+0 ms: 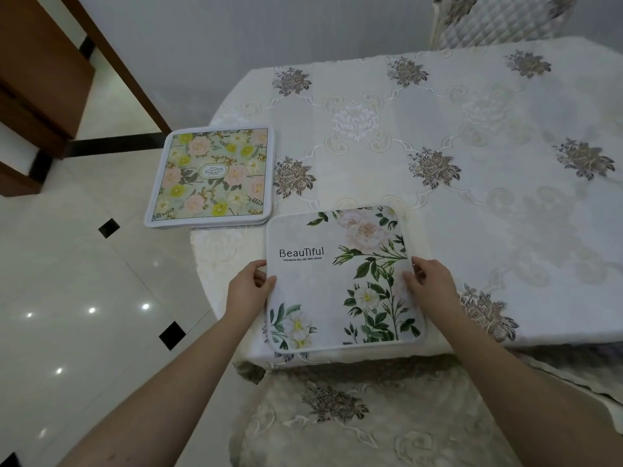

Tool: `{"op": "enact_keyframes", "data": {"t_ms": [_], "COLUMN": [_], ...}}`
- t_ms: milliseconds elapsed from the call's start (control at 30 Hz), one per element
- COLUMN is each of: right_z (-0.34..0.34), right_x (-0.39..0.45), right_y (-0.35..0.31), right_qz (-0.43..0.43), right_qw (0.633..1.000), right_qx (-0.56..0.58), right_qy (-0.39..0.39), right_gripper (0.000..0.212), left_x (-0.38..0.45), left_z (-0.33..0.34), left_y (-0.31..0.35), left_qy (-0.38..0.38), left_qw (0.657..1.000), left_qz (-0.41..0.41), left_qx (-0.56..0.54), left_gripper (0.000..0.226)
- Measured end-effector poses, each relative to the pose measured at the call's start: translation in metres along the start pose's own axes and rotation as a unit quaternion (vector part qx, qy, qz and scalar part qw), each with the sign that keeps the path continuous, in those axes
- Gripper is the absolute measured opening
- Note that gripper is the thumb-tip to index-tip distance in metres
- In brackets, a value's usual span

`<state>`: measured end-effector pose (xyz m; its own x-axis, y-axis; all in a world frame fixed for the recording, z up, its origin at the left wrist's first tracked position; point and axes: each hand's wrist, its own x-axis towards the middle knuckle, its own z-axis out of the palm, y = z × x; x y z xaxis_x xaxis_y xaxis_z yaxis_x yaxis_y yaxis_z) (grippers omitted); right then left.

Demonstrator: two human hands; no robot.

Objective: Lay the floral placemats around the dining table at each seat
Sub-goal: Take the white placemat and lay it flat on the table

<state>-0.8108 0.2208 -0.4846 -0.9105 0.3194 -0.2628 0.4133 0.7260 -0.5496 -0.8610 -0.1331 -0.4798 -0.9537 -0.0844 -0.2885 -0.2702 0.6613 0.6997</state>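
A white placemat (pixel 337 291) printed with green leaves, pale roses and the word "Beautiful" lies flat at the near edge of the dining table (pixel 455 214). My left hand (pixel 247 289) grips its left edge and my right hand (pixel 429 286) grips its right edge. At the table's left corner a small stack of placemats (pixel 210 178) rests, the top one green with pink and yellow flowers; it overhangs the table edge slightly.
An embroidered white cloth covers the table. A covered chair seat (pixel 354 416) stands right below the near edge. Another quilted chair (pixel 488 21) is at the far side. Glossy tiled floor (pixel 84 298) and a wooden stair or cabinet (pixel 40 79) lie to the left.
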Motion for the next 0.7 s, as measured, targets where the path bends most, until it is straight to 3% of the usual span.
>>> {"op": "enact_keyframes", "data": {"t_ms": [267, 400, 533, 700], "right_z": [0.008, 0.007, 0.017, 0.045], "right_x": [-0.003, -0.007, 0.000, 0.029], "right_y": [0.001, -0.008, -0.033, -0.082], "right_qz": [0.014, -0.001, -0.070, -0.193], "right_qw": [1.000, 0.997, 0.993, 0.978], "right_qx": [0.004, -0.030, -0.029, -0.039], "right_qy": [0.008, 0.068, 0.092, 0.063], "right_gripper": [0.042, 0.048, 0.044, 0.046], "left_x": [0.001, 0.004, 0.014, 0.044], "left_z": [0.004, 0.010, 0.024, 0.058], "left_y": [0.002, 0.003, 0.020, 0.054], "left_qy": [0.008, 0.044, 0.083, 0.057], "left_qw": [0.999, 0.997, 0.983, 0.953], "left_qz": [0.020, 0.030, 0.127, 0.248], "left_qx": [0.040, 0.054, 0.108, 0.164], "left_gripper": [0.038, 0.052, 0.052, 0.057]}}
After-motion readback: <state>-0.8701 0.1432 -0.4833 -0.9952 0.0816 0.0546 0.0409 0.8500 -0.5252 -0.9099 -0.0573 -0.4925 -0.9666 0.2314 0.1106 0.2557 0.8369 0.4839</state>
